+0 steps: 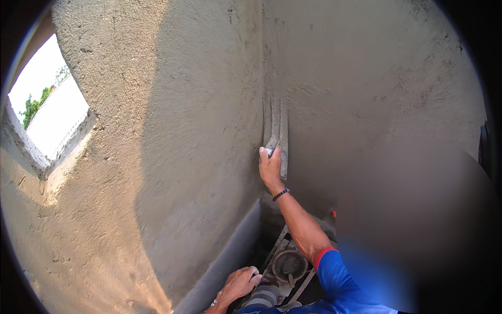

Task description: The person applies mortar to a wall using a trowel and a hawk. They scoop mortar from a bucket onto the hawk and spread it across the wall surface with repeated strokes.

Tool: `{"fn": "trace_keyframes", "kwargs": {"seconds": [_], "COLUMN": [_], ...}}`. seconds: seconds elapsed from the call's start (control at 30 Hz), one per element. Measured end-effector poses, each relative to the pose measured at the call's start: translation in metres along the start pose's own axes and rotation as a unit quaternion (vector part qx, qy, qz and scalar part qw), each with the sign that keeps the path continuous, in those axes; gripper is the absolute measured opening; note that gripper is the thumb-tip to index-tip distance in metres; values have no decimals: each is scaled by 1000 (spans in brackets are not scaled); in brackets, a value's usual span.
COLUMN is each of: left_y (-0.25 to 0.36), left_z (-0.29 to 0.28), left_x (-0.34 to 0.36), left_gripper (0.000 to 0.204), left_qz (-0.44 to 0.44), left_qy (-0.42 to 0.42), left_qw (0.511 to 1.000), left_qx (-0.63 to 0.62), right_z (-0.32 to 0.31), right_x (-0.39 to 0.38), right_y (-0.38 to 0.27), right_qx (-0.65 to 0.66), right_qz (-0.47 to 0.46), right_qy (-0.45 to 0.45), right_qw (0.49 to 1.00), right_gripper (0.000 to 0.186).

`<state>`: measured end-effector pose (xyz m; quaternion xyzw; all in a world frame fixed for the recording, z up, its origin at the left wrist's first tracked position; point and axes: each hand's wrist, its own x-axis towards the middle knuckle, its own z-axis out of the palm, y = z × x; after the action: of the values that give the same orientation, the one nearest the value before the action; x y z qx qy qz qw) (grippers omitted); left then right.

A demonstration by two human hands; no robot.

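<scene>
My right hand (270,166) is wrapped round the grip of a long, narrow plastering trowel (283,125). The trowel stands upright along the corner where two grey plastered walls meet, its blade against the right wall. A dark beaded bracelet circles that wrist, and the sleeve is blue with red trim. Low in the view, my left hand (240,282) rests loosely beside grey striped cloth (264,297), thumb apart from the fingers. Nothing shows in it, though its fingertips are partly hidden. Nearby is a round bucket (281,260) with grey mortar and a handle-like piece in it.
The left wall (193,131) is sunlit in part and has a window opening (57,115) at far left. Below the bucket are pale bars of a frame (303,286). A large blurred area covers the lower right. A ledge (230,243) runs along the left wall's base.
</scene>
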<state>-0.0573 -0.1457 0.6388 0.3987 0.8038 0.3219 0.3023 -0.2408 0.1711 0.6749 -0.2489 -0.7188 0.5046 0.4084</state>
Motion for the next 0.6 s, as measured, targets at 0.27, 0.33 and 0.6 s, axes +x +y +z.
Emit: {"fn": "trace_keyframes", "kwargs": {"seconds": [0.27,0.33,0.6], "left_y": [2,0,39], "left_z": [-8,-7,-1], "left_x": [-13,-17,7], "left_gripper": [26,26,25], "left_qz": [-70,-78,-23], "left_qy": [20,22,-28], "left_qw": [997,996,999], "left_qx": [15,24,39], "right_z": [-35,-41,-7], "right_x": [-105,-112,31], "right_y": [136,119,-67], "right_qx": [-119,-124,-38], "right_qz": [-7,16,-154], "right_qy": [12,-5,82], "right_qw": [993,992,984], "right_gripper": [55,53,38]}}
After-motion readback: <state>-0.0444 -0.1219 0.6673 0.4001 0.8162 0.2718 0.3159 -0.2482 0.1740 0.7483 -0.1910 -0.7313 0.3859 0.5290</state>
